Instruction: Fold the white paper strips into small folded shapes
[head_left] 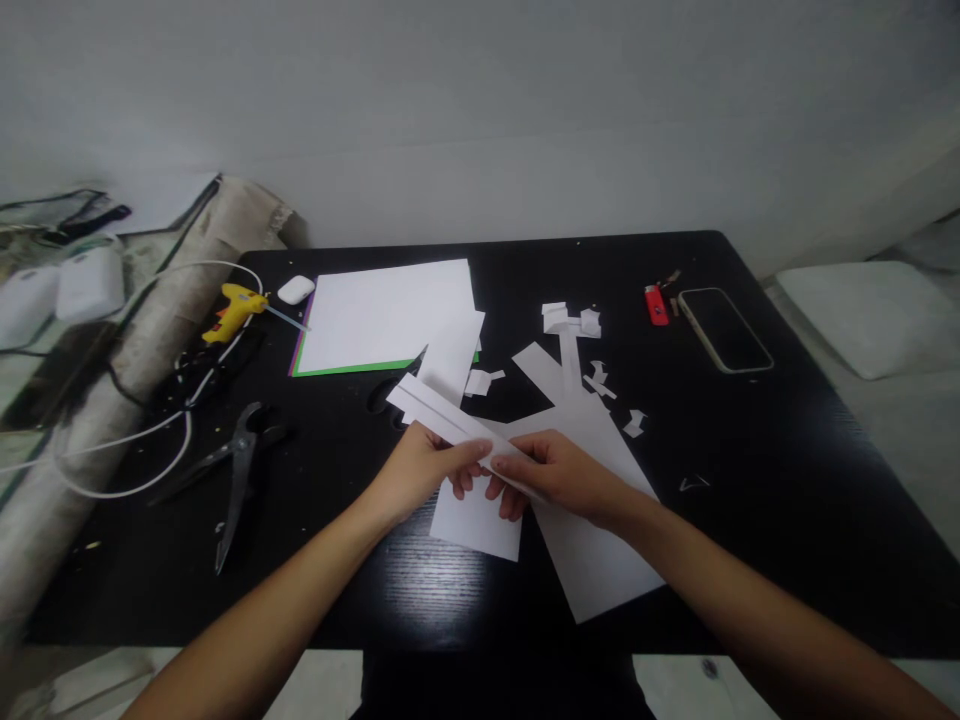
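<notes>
My left hand (pixel 426 468) and my right hand (pixel 556 474) meet over the middle of a black table (pixel 787 470). Both pinch a long folded strip of white paper (pixel 439 412) that slants up to the left from my fingers. Under my hands lie a small white sheet (pixel 474 525) and a larger cut white sheet (pixel 592 560). Just behind the strip, black scissors (pixel 391 392) lie partly hidden by another white sheet (pixel 452 355).
A stack of white paper over green and purple sheets (pixel 382 315) lies at the back. Paper scraps (pixel 600 380), a red lighter (pixel 656 305) and a phone (pixel 724 328) lie right. A yellow glue gun (pixel 232 308), earbud case (pixel 295 289), pliers (pixel 236 465) and white cable (pixel 127 440) lie left.
</notes>
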